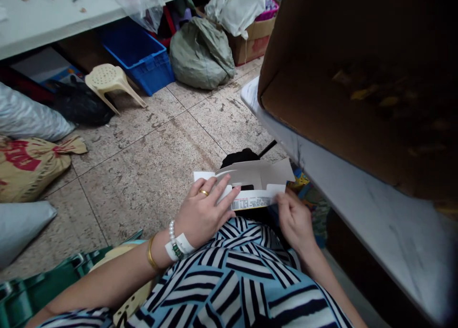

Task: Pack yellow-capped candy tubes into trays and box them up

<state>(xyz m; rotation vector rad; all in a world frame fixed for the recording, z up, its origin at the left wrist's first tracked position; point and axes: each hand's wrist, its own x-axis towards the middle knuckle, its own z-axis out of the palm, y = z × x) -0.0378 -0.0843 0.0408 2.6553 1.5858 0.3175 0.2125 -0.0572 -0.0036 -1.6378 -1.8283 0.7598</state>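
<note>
A small open cardboard box point(250, 202), white-grey inside with a barcode and fine print on its front wall, is held just above my lap. My left hand point(211, 199) lies over its left end, fingers stretched and spread across the flaps. At the right end, my right hand point(294, 218) is closed on the box's corner, its fingertips partly hidden. The long back flap and the right flap stand up. A dark gap shows in the middle of the box, and what lies there I cannot make out.
On the right, a big brown carton point(300, 99) with blurred contents stands on a marble-patterned table point(358, 208). A plastic stool point(107, 77), blue crate point(153, 72) and grey-green sack point(202, 56) stand across the tiled floor. Sacks lie at left, below a white table point(89, 20).
</note>
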